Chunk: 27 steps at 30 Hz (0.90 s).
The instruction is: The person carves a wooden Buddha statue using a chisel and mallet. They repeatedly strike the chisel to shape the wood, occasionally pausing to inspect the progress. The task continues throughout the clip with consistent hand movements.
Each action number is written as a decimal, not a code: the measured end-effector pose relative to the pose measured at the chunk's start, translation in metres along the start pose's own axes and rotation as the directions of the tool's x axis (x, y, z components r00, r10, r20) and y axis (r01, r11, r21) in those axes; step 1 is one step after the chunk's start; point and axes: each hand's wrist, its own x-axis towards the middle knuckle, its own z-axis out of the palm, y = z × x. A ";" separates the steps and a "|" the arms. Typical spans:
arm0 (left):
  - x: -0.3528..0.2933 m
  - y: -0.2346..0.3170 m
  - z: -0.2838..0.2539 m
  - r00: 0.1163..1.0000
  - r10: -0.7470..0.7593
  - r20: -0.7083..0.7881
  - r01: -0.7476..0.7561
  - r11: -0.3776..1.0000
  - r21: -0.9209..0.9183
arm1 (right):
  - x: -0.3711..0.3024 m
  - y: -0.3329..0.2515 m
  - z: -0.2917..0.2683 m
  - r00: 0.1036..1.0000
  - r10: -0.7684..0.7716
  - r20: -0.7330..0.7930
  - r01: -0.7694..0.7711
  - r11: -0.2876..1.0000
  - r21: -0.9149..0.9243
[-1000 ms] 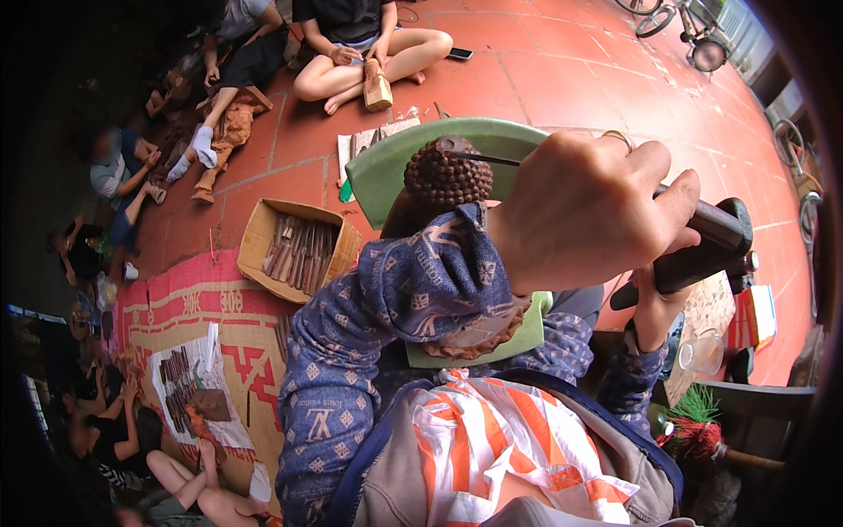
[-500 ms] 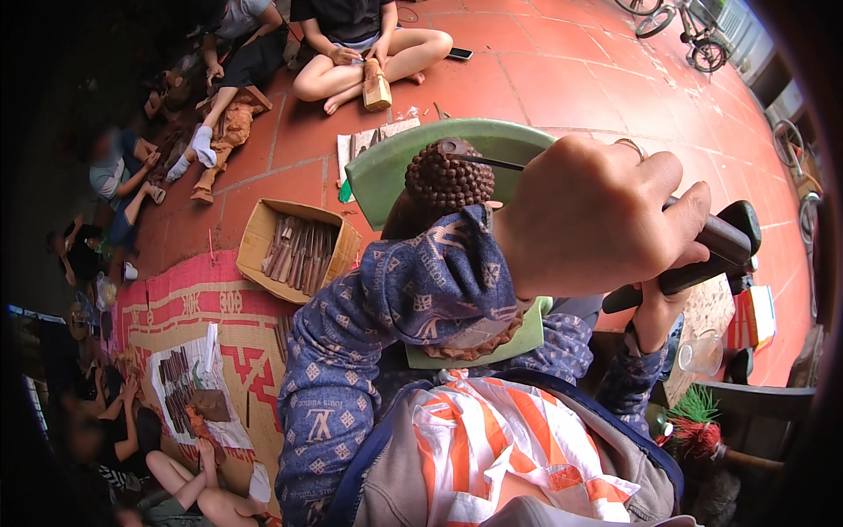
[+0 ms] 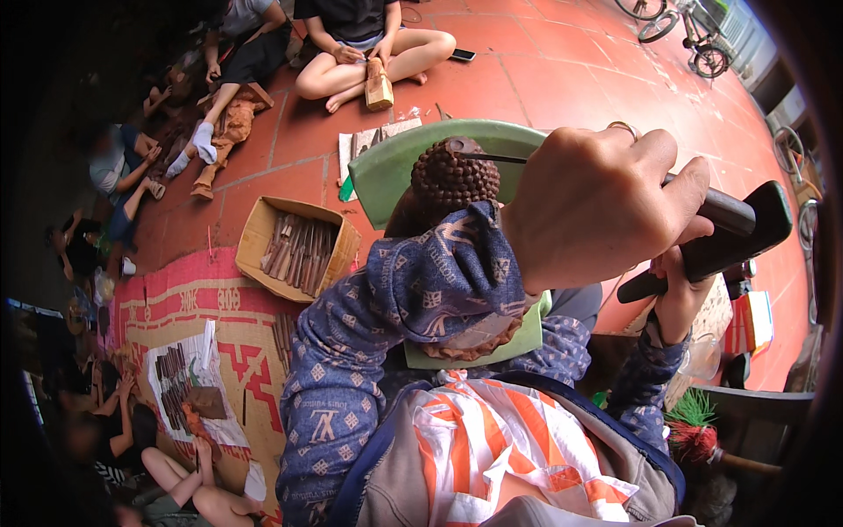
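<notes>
My left hand (image 3: 597,206) is closed around the dark handle of a chisel (image 3: 725,211). Its thin metal shaft runs left to the top of a dark brown carved wooden figure (image 3: 455,182), whose head is covered in round bumps. Behind and partly below the left hand, my right hand (image 3: 683,294) grips a dark mallet (image 3: 746,235), with the mallet's head close to the butt of the chisel handle. My left forearm hides much of the figure. A green plastic chair (image 3: 373,189) stands around it, its backrest beyond the carving.
A cardboard box (image 3: 255,255) of chisels sits left on the red tiles, beside a patterned mat (image 3: 167,307) with more tools on paper. Several people sit at the left and far side, one holding a wooden block (image 3: 379,92). A red-and-green brush (image 3: 694,426) lies lower right.
My right hand and the mallet have shifted right and slightly up, and the mallet's head has turned. My left hand with the chisel has moved very little.
</notes>
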 end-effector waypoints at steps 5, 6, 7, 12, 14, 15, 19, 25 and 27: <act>0.003 -0.002 0.006 0.992 -0.024 -0.128 0.028 0.999 0.029 | 0.011 -0.011 -0.004 0.999 -0.035 0.031 0.035 0.999 0.015; 0.004 -0.003 0.008 0.988 -0.034 -0.152 0.040 0.999 0.035 | 0.015 -0.016 -0.005 0.999 -0.012 0.053 0.017 0.996 -0.089; 0.004 -0.004 0.009 0.986 -0.045 -0.161 0.052 0.998 0.035 | 0.019 -0.020 -0.008 0.997 0.012 0.073 0.002 0.981 -0.193; 0.007 -0.005 0.010 0.986 -0.065 -0.153 0.077 0.994 0.074 | 0.036 -0.028 -0.010 0.987 0.031 0.160 -0.011 0.992 -0.129; 0.008 -0.006 0.010 0.986 -0.073 -0.147 0.086 0.993 0.081 | 0.039 -0.026 -0.013 0.992 0.017 0.129 0.019 0.961 -0.274; 0.008 -0.006 0.009 0.987 -0.079 -0.142 0.092 0.992 0.084 | 0.042 -0.026 -0.014 0.992 0.025 0.122 0.001 0.978 -0.209; 0.010 -0.005 0.005 0.986 -0.102 -0.133 0.116 0.988 0.100 | 0.047 -0.030 -0.020 0.987 0.010 0.160 0.037 0.957 -0.288; 0.015 -0.006 0.007 0.952 -0.125 -0.279 0.152 0.985 0.078 | 0.058 -0.041 -0.022 0.984 -0.034 0.178 0.108 0.897 -0.429; 0.020 -0.002 0.009 0.912 -0.155 -0.379 0.203 0.975 0.091 | 0.064 -0.045 -0.019 0.980 0.008 0.198 0.052 0.954 -0.294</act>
